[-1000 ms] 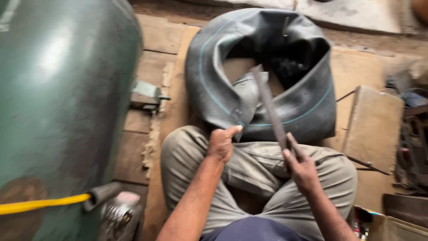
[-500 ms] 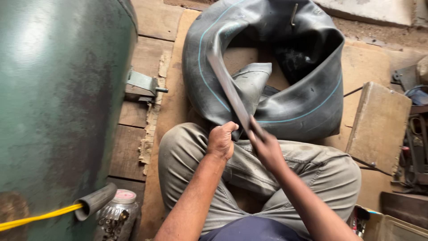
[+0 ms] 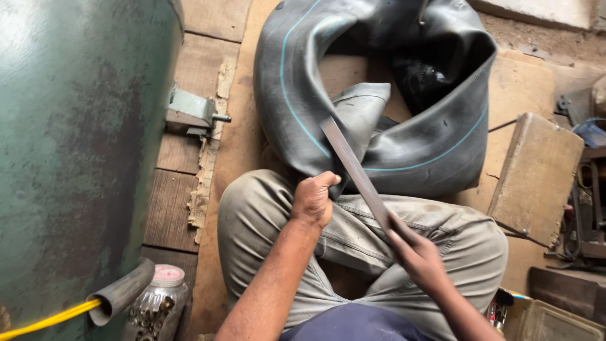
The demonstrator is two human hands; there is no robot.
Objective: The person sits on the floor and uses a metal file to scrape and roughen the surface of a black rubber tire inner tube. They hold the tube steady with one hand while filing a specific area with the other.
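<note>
A large black rubber inner tube [image 3: 303, 95] with a thin teal line lies folded on the floor in front of my crossed legs. My left hand [image 3: 314, 199] pinches the tube's near edge against my knee. My right hand [image 3: 416, 256] grips the lower end of a long flat metal file [image 3: 350, 165]. The file slants up and left, its far end resting on a folded flap of the tube just beside my left thumb.
A big green metal tank [image 3: 76, 145] fills the left side, with a yellow hose [image 3: 44, 321] at its base. A jar of small metal parts [image 3: 156, 303] stands near my left knee. A wooden block [image 3: 536, 177] and scattered tools [image 3: 587, 208] lie at the right.
My right hand has drawn the file back toward me and to the right. The left hand keeps its hold on the tube's edge. The view has shifted slightly.
</note>
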